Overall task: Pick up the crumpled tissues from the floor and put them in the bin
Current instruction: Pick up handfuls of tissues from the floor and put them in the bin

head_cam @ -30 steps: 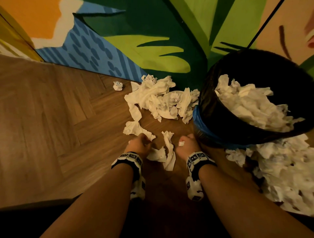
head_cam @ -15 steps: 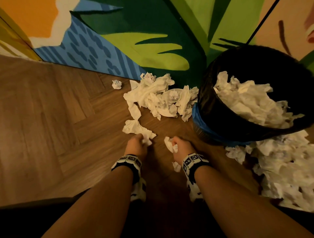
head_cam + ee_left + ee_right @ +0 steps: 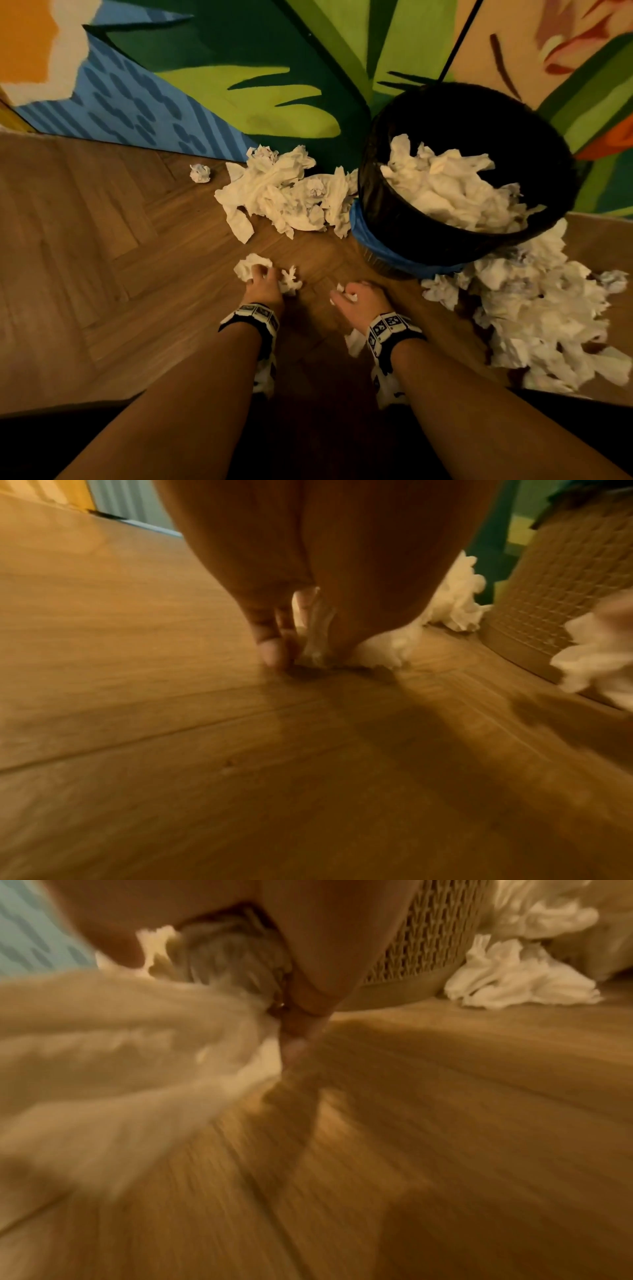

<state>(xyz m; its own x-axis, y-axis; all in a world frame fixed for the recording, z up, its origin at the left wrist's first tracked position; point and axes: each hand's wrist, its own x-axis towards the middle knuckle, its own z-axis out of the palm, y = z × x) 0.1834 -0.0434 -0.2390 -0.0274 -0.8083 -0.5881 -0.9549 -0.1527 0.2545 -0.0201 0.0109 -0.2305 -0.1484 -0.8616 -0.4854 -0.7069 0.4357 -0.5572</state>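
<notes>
Gripping tissues [image 3: 255,269] on floor [image 3: 102,260]: left hand [image 3: 265,286], right hand [image 3: 359,301].

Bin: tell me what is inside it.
The bin holds a heap of crumpled white tissues against its black liner. Whatever lies beneath that heap, and the bin's bottom, is covered.

The left hand [image 3: 263,286] covers the middle of the crumpled tissue [image 3: 251,266] it grips, its fingertips out of sight. The right wrist view is motion-blurred; the tissue [image 3: 113,1047] there smears into streaks. The bin [image 3: 428,240] hides its own base.
</notes>
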